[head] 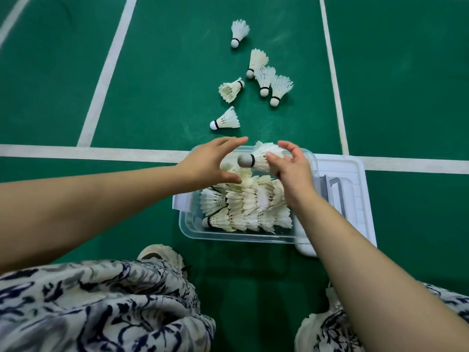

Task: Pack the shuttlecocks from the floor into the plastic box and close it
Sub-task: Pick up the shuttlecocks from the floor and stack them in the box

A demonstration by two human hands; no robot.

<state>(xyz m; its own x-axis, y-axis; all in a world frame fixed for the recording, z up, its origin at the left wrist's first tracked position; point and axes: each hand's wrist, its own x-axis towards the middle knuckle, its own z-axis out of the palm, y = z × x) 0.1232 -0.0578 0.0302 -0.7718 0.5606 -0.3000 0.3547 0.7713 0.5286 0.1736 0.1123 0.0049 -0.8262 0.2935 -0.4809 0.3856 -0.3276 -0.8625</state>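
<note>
the right hand (291, 171) pinches a shuttlecock (256, 160) over the box (238, 235). the left hand (208, 166) hovers beside it, fingers spread. six shuttlecocks (262, 80) lie farther off on the floor (165, 72)

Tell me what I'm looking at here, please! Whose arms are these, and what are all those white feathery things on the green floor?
The camera sits on a person's head and looks down, so you see their own two arms. They crouch on a green court floor with white lines. The feathery things are shuttlecocks, the "birdies" hit in badminton. Six loose shuttlecocks lie on the floor ahead. In front of the person is a clear plastic box, already holding many packed shuttlecocks. The right hand holds one shuttlecock over the box, its round cork tip pointing left. The left hand is open beside it, holding nothing. The white lid lies beside the box on the right, so the box is not closed.
</note>
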